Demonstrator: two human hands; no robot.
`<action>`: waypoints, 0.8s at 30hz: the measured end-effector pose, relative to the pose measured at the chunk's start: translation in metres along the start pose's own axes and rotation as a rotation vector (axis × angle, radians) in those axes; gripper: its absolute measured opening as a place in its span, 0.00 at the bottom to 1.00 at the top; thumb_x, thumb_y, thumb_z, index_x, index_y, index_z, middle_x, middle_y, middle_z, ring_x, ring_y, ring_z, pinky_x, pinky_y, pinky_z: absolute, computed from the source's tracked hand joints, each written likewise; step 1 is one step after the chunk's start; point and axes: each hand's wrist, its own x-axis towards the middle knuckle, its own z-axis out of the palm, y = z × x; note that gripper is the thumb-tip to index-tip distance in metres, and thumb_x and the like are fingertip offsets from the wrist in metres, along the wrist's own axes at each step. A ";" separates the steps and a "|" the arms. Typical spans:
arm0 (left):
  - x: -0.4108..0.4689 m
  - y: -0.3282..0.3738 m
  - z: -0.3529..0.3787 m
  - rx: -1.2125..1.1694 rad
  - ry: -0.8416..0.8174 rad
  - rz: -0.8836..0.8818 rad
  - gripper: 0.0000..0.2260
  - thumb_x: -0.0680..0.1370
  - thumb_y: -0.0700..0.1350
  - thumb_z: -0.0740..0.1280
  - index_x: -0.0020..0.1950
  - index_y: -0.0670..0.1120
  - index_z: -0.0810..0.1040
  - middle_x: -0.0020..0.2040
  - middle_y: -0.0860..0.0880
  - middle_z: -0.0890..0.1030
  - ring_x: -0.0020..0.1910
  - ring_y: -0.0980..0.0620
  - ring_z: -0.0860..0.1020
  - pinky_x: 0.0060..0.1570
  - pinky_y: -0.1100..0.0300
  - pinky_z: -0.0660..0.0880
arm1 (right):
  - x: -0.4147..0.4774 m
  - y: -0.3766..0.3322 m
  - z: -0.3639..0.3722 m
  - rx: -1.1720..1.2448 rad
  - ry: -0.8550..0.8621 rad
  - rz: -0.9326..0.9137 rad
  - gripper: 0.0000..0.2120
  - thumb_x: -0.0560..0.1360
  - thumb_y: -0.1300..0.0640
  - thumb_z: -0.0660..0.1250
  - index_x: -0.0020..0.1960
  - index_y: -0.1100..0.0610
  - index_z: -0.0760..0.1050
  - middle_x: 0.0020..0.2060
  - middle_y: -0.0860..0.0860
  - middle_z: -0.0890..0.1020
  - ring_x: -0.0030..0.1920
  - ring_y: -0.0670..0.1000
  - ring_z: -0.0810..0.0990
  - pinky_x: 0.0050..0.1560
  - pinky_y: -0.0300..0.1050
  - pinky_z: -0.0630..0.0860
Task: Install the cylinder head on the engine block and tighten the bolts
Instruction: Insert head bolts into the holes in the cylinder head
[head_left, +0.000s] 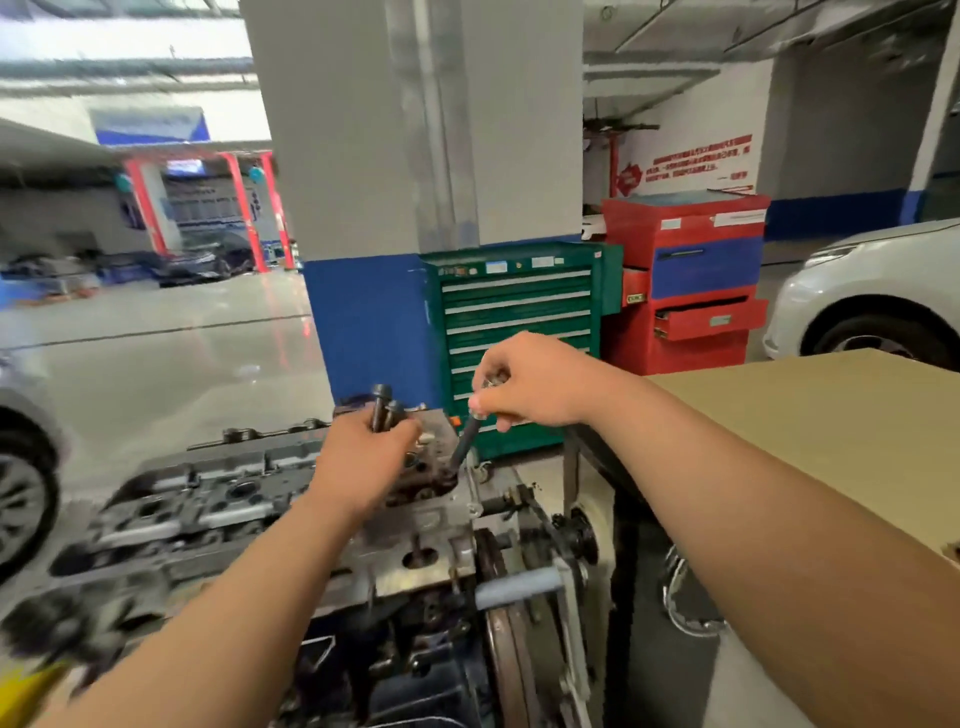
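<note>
The grey cylinder head (218, 499) lies on top of the dark engine block (415, 649), which hangs on a stand. My left hand (363, 462) grips a bunch of dark head bolts (383, 402) above the far end of the head, their heads sticking up past my fingers. My right hand (524, 382) pinches the top of one long black bolt (464, 447). That bolt leans, and its lower end sits in a hole at the head's far right corner.
A cardboard-topped bench (831, 431) stands to the right of the engine. Behind are a blue and grey pillar (410, 156), a green tool cabinet (519, 312) and a red tool cart (696, 280). A white car (872, 301) is at far right.
</note>
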 end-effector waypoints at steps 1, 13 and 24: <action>-0.001 -0.008 -0.005 -0.010 0.001 -0.027 0.12 0.75 0.47 0.70 0.36 0.41 0.78 0.22 0.54 0.72 0.25 0.55 0.69 0.29 0.59 0.66 | 0.007 -0.008 0.008 -0.024 -0.013 -0.002 0.06 0.75 0.56 0.69 0.44 0.58 0.80 0.26 0.42 0.82 0.31 0.43 0.83 0.31 0.34 0.76; 0.002 -0.033 -0.012 -0.106 -0.124 -0.102 0.10 0.75 0.49 0.69 0.45 0.43 0.83 0.34 0.49 0.79 0.33 0.51 0.73 0.34 0.60 0.68 | 0.038 -0.035 0.022 -0.352 -0.054 0.009 0.04 0.72 0.54 0.71 0.47 0.50 0.79 0.32 0.43 0.79 0.32 0.41 0.77 0.29 0.36 0.67; 0.010 -0.037 -0.009 -0.197 -0.191 -0.187 0.10 0.73 0.47 0.70 0.45 0.40 0.82 0.36 0.47 0.79 0.34 0.50 0.74 0.36 0.58 0.70 | 0.052 -0.050 0.022 -0.525 -0.266 0.026 0.12 0.72 0.60 0.69 0.55 0.53 0.80 0.37 0.40 0.77 0.36 0.40 0.73 0.33 0.35 0.66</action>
